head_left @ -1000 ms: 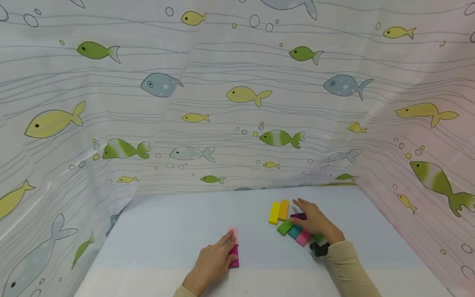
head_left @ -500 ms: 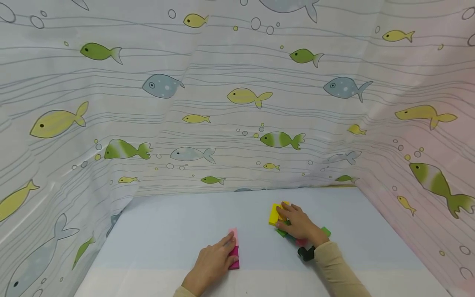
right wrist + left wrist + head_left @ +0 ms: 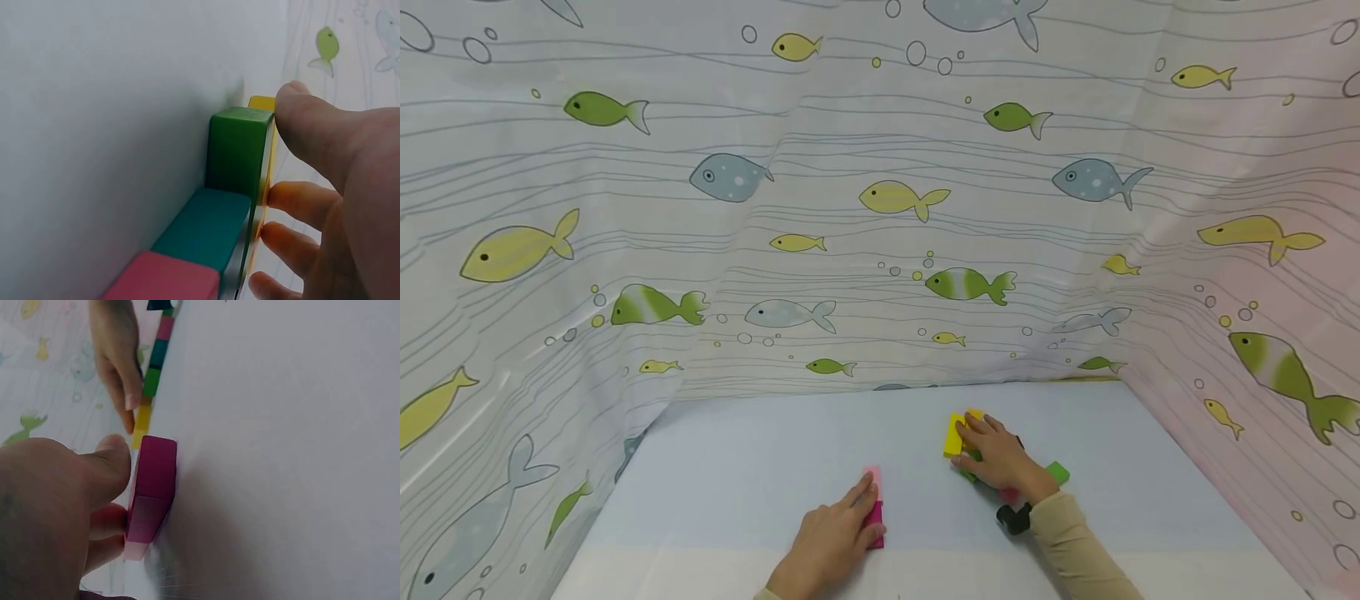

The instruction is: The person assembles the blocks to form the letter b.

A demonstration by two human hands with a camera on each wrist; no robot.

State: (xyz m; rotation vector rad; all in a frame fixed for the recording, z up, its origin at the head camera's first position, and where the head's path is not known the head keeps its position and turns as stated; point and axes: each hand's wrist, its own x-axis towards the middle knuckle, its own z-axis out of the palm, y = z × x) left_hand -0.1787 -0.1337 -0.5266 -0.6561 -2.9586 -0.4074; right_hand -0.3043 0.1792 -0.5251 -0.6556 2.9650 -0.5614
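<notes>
My left hand rests on a light pink block and a magenta block, which lie end to end in a line. Its fingers reach over the pink one while the thumb lies at the magenta one. Over a cluster of coloured blocks spreads my right hand. Its fingertips are on the orange block beside a yellow block. In the right wrist view, a green block, a teal block and a rose-pink block lie under the hand, thumb close by the green one.
Another green block lies right of the right hand. A black device sits at the right wrist. The white table ends at a curtain printed with fish, which rises behind and on both sides.
My right hand has moved left from the right side of the cluster onto the orange and yellow blocks. The left hand has stayed on the pink and magenta blocks.
</notes>
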